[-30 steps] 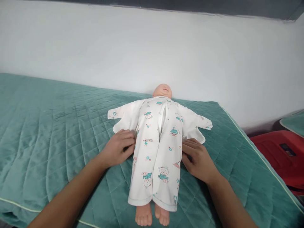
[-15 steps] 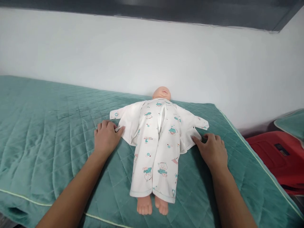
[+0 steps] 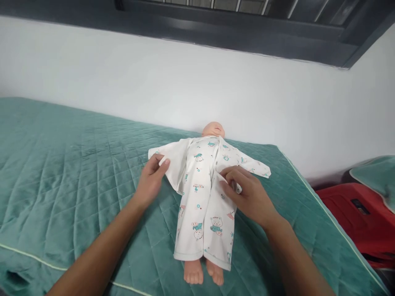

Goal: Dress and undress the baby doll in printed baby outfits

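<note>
A baby doll [image 3: 213, 129] lies on its back, head toward the wall and bare feet toward me. It wears white printed pants [image 3: 197, 222] and a white printed baby shirt [image 3: 226, 154] with long sleeves, its front parted on the left side. My left hand [image 3: 152, 179] pinches the edge of the left front flap, which is spread outward with its plain inner side up. My right hand [image 3: 243, 191] grips the right front flap, folded over the doll's belly. The fingers partly hide that flap's edge.
A green quilted cover [image 3: 77, 176] lies under the doll, with a pale piped edge at right. Behind stands a white wall [image 3: 154, 78] below a dark window frame [image 3: 216, 35]. At right is a red plastic object [image 3: 354, 213] with green fabric [image 3: 376, 176] above it.
My right hand has brought the right shirt flap inward over the doll's belly. My left hand has lifted the left flap slightly and moved inward. The view has tilted up a little.
</note>
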Demonstrator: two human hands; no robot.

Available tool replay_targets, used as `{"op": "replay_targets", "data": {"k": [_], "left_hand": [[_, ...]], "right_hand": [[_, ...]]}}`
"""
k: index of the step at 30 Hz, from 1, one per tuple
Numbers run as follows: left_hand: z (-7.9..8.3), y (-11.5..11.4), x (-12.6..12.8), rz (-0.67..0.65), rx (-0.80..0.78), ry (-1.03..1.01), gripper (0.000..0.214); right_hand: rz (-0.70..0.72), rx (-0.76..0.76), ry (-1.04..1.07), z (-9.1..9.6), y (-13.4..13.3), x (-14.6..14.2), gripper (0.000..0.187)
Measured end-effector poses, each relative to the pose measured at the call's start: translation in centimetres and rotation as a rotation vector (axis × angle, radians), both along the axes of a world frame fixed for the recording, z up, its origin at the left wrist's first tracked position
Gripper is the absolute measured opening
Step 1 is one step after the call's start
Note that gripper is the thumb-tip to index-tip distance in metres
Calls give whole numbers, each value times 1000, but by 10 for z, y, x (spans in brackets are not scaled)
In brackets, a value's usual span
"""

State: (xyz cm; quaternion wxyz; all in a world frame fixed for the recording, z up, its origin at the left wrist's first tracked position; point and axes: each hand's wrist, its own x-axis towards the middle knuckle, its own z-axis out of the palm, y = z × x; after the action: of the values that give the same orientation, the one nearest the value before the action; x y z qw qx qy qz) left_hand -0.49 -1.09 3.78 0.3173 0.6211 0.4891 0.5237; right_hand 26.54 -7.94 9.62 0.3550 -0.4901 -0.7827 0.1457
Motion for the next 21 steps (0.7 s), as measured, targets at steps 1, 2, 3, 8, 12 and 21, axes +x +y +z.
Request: {"op": "replay_targets", "data": {"k": [1,2,3,8,12,21], "left_hand": [[8,-4,8,-33,44,-27,29],[16,-8,18,-67,86,-24,27],[25,-13,27,-120,125,6,25],[43,-28,66,-454,390,463,19],[27,-29,74,-507,557,711,21],[9,-40,67,-267,629,397,11]], "right_hand": [[24,-13,-25,0,0,-3,19],[38,-23,-22,-1,1,-4,19],[44,-34,-8,-2,1,-4,19],[6,-127,90,-10,5,4,23],[-165,-139,304,-9,19,5,29],[-428,110,-8,9,121,-14,12]]}}
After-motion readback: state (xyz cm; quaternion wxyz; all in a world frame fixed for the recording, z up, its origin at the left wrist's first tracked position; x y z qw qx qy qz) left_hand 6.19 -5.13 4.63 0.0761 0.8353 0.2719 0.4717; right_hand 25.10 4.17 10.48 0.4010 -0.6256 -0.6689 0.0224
